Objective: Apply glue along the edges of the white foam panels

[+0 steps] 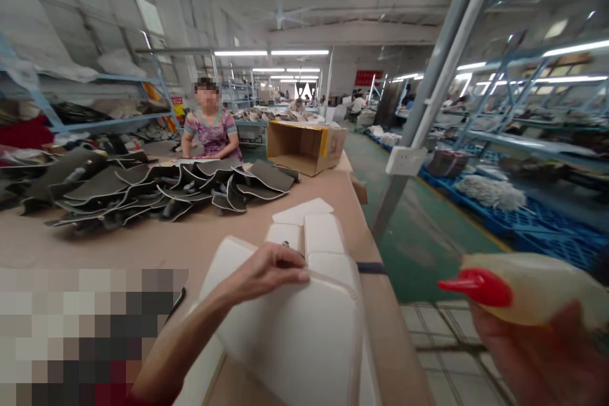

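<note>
My left hand [271,273] pinches the upper edge of a white panel with rounded corners [304,336], lifted at a slant over the table's near right part. Behind it lie more white pieces [326,235], and a small metal fitting [286,244] shows just past my fingers. At the far right, my right hand [537,342] is wrapped around a yellowish squeeze bottle with a red nozzle [537,285]. The bottle lies sideways in the hand, its nozzle pointing left toward the panel but well apart from it. The lower part of the panel runs out of view.
Dark grey pieces with pale edges [176,190] are heaped across the table [247,222]. An open cardboard box [304,146] lies at the far end, near a seated person [209,120]. A slanted grey post with a socket box [405,160] stands beside the table's right edge.
</note>
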Available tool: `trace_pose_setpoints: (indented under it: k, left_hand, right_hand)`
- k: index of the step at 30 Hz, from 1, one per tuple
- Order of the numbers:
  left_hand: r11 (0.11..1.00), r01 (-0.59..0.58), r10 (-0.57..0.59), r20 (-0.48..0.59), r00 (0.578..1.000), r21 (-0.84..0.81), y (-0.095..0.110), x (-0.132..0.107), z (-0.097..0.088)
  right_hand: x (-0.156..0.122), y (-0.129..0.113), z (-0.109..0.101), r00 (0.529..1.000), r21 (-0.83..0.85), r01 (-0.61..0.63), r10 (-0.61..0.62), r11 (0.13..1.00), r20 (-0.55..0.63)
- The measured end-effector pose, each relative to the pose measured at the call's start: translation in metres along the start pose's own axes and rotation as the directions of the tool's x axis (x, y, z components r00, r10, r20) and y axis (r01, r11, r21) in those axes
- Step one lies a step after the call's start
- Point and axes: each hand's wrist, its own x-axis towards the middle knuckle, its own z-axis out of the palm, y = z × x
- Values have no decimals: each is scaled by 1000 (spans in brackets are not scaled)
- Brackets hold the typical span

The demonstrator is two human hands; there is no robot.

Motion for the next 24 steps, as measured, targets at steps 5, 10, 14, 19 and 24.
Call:
trace_pose_setpoints:
  k: [5,10,14,19,24]
  left_hand:
    - [994,-72,52,231,971,79,6,11,-3]
    - [992,-91,57,336,940,86,15,13,2]
    - [994,-70,34,386,922,81,27,6,5]
    - [994,-66,20,455,890,86,47,-4,10]
    - [997,-59,18,534,845,59,59,-3,16]
  right_hand:
    - [11,-15,22,1000,154,-15,18,988,-14]
    - [18,-19,34,983,133,-9,-16,991,183]
    - [24,-18,36,911,84,-47,8,995,413]
    - [23,-25,44,883,93,-24,-22,995,468]
    - [17,-33,48,858,76,-12,-29,997,513]
